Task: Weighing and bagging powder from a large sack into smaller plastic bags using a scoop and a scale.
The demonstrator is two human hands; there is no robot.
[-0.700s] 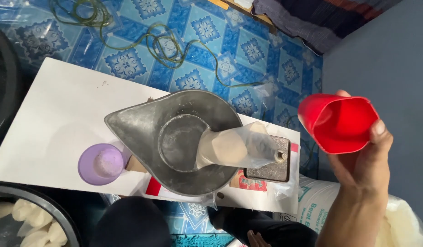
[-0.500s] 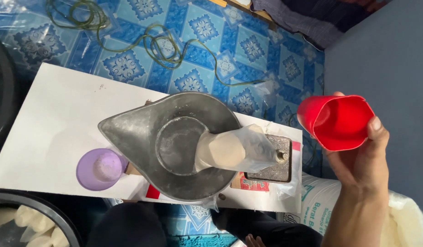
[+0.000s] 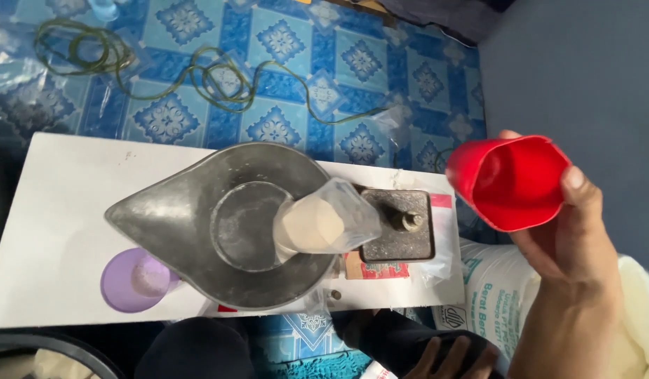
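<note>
My right hand (image 3: pixel 570 260) is shut on a red plastic cup (image 3: pixel 510 182), held in the air right of the scale with its mouth tipped toward me; it looks empty. A grey teardrop-shaped metal pan (image 3: pixel 198 217) sits on the scale. In the pan stands a clear plastic bag (image 3: pixel 317 224) filled with pale powder. Beside it is the scale's dark square platform (image 3: pixel 398 224). What looks like my left hand (image 3: pixel 454 354) lies on dark cloth at the bottom edge, fingers apart, holding nothing.
The scale stands on a white board (image 3: pixel 65 203) over a blue patterned floor mat (image 3: pixel 282 42). A purple cup (image 3: pixel 131 281) sits under the pan's spout. A white printed sack (image 3: pixel 496 288) lies on the right, a green cord (image 3: pixel 198 70) at the back, a dark basin (image 3: pixel 51 351) bottom left.
The view has shifted a little, so the basin's pale pieces have slid out of sight. The right hand still holds the red cup in nearly the same place.
</note>
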